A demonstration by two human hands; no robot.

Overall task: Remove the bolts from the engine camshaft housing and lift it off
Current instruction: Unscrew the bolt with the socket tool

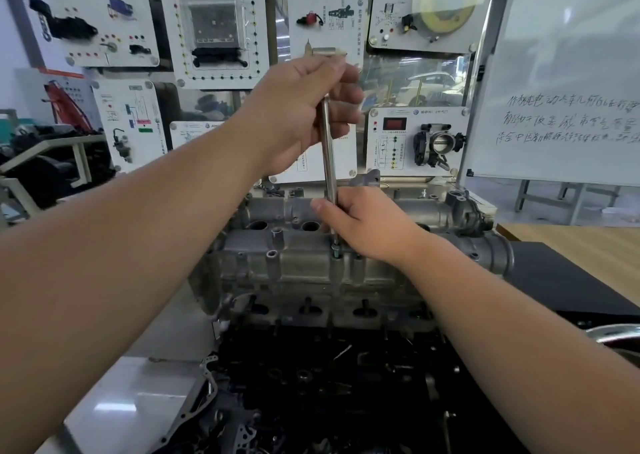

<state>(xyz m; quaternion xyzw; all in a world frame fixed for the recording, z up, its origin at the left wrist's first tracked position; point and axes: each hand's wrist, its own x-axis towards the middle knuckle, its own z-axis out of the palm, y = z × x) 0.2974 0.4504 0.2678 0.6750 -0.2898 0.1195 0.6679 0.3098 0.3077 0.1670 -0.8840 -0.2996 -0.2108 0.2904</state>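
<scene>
Two bare forearms reach in from the near corners over a dark heap of black engine parts (311,384) at the near edge. Beyond that heap sits the camshaft housing (304,263), a grey cast-metal body lying crosswise, with round bores along its top and upright bolt bosses along its near face.

The left hand (298,117) is raised well above the housing, its fingers curled round the upper part of a T-handle wrench (328,148); the short crossbar of the wrench shows just above the knuckles. The shaft runs almost straight down to a bolt (335,247) standing proud of a boss on the housing's near top edge. The right hand (370,225) holds the lower shaft just above the bolt, thumb on the left side and fingers wrapped behind, so both grips are closed on the wrench.

To the right lies a wooden counter (588,245) with a black mat (571,280) on it. Behind the housing stand white training panels (214,27) carrying car components, one with a throttle body (438,143). At the far right is a whiteboard (568,82) with handwriting.
</scene>
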